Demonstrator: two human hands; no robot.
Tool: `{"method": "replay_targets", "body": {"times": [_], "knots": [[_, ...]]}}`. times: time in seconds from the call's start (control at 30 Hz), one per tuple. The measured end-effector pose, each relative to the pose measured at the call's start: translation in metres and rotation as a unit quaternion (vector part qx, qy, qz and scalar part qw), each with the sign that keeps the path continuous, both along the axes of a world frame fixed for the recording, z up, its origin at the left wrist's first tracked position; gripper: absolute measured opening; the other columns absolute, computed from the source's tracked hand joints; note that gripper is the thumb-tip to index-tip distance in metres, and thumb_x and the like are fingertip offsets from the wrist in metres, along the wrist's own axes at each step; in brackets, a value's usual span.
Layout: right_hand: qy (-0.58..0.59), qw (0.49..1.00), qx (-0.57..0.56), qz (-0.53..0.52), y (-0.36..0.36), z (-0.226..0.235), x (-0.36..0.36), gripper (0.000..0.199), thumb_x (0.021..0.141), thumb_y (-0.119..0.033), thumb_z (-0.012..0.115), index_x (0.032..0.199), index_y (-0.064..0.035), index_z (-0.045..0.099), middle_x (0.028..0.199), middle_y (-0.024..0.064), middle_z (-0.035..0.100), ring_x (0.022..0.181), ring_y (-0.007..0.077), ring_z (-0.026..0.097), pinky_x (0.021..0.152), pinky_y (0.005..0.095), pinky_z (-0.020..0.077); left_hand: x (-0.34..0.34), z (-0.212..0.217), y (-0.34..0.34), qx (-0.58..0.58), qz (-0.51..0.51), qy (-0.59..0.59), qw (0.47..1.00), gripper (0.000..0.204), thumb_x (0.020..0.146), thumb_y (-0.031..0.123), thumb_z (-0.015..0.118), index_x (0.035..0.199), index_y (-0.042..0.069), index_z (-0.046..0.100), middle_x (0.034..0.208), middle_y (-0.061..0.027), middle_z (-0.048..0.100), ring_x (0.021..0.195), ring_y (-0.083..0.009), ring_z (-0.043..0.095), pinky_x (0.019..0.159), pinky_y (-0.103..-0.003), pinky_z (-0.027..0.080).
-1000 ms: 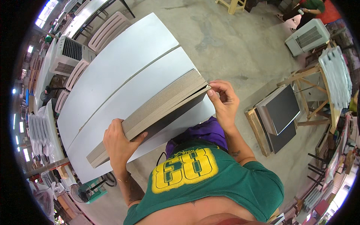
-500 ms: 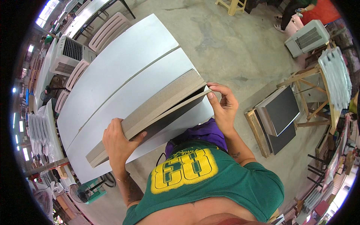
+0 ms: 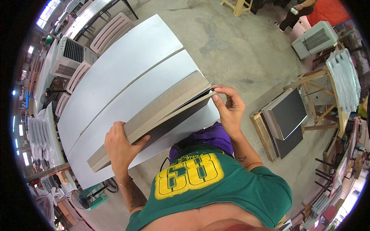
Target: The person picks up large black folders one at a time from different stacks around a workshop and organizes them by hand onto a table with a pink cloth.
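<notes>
A thick stack of flat boards (image 3: 165, 104) stands on its long edges on the white table (image 3: 127, 65), showing grey-brown edges and a black face toward me. Over its left part my left hand (image 3: 124, 145) is clamped, thumb on the black face and fingers across the top. My right hand (image 3: 230, 107) pinches the upper right corner of the nearest boards between thumb and index finger. A narrow, dark wedge-shaped gap parts these boards from the rest at the right end. The fingers behind the stack are hidden.
Another pile of black-faced boards (image 3: 287, 113) lies on a wooden pallet (image 3: 263, 138) on the floor at right. Beyond it stands a wooden frame with plastic-wrapped packs (image 3: 343, 79). Pale chairs (image 3: 111, 32) and an air cooler (image 3: 71, 57) line the table's far left. A person (image 3: 295, 17) is at upper right.
My hands and the stack hold almost the same place, with only a slight shift at the right corner. The person in the background has moved a little to the left.
</notes>
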State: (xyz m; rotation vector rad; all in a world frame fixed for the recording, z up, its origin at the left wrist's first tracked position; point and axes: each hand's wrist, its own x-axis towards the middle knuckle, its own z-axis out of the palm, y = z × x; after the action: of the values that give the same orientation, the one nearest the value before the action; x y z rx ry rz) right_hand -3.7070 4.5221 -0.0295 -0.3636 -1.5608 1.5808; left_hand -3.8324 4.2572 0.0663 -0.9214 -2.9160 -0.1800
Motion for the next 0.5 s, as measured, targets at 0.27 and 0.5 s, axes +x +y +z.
{"method": "replay_targets", "body": {"times": [0.27,0.5], "knots": [[0.001,1.000,-0.005,0.020,0.0012,0.0024,-0.0044,0.021,0.085,0.000,0.066,0.106,-0.0025,0.062,0.107,0.0115,0.065,0.104,0.0191,0.059,0.095,0.0320,0.0428,-0.0054,-0.0003,0.0008,-0.002,0.001,-0.002,1.000,0.065,0.054,0.045,0.086,0.091,0.003,0.054,0.081,-0.0123,0.058,0.073,-0.0313,0.054,0.067,-0.039,0.041],[-0.033,0.999,0.006,-0.003,-0.0070,0.0046,-0.0070,0.032,0.088,-0.004,0.065,0.120,-0.0011,0.062,0.107,0.0099,0.060,0.100,0.0169,0.057,0.091,0.0294,0.0434,-0.0062,-0.0019,-0.0003,0.006,-0.004,-0.001,1.000,0.064,0.053,0.044,0.086,0.091,0.003,0.053,0.081,-0.0123,0.058,0.073,-0.0314,0.054,0.067,-0.039,0.041]]}}
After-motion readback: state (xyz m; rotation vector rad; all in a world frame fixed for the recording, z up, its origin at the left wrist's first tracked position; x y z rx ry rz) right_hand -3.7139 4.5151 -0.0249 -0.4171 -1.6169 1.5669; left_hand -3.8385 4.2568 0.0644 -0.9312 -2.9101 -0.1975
